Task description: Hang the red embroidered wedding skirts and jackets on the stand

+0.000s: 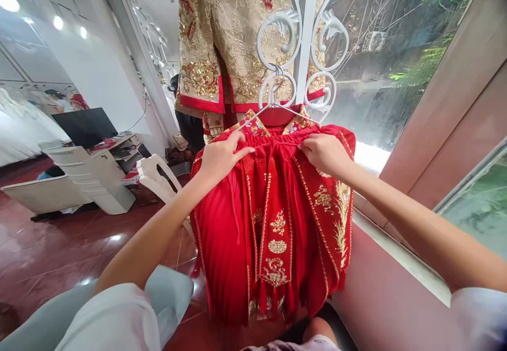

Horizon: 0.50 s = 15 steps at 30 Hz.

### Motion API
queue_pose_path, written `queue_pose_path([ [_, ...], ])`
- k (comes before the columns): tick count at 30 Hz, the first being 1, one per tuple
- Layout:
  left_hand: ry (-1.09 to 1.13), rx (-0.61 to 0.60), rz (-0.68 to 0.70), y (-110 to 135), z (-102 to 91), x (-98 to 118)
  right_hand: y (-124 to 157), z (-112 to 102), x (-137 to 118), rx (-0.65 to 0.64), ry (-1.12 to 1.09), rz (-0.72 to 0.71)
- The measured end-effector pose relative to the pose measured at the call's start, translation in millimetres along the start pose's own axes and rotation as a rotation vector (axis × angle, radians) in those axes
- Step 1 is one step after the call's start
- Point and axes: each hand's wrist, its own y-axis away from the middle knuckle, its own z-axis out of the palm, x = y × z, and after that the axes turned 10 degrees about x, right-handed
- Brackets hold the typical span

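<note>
A red pleated skirt point(222, 234) with gold-embroidered panels and tassels hangs in front of me. My left hand point(224, 155) grips its gathered waistband near the left end, thumb in front and other fingers partly hidden. Farther right, my right hand point(322, 153) pinches the same waistband, fingertips against the cloth. Just behind it is a red jacket point(347, 138) with an embroidered collar. A thin hanger point(273, 103) rises above both garments, hooked at a white scrolled metal stand point(304, 39).
Behind hangs a gold-and-cream embroidered jacket point(245, 49) with red trim. To the left are a white chair point(152, 174), a desk with a dark monitor point(85, 126) and white drawers point(91, 174). A window point(380, 65) and its ledge point(400, 256) border the right side.
</note>
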Motion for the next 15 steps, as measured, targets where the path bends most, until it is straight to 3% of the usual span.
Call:
queue_pose_path([
  [3,-0.099,-0.118,0.108,-0.5,-12.0,1.3,-9.1,-7.2,-16.8,-0.001,-0.032,0.072],
  [6,0.035,-0.154,0.051,-0.3,-20.1,4.3,-20.4,-12.5,-23.4,-0.002,-0.204,0.232],
  [9,0.33,-0.213,-0.106,-1.3,-21.7,8.5,-26.8,-14.9,-22.6,-0.081,-0.384,0.412],
  [11,0.559,-0.248,-0.269,-2.9,-20.2,11.3,-26.5,-17.2,-22.1,-0.098,-0.464,0.451],
  [15,0.895,-0.269,-0.511,-6.7,-16.0,19.4,-20.4,-21.2,-23.4,-0.084,-0.385,0.277],
])
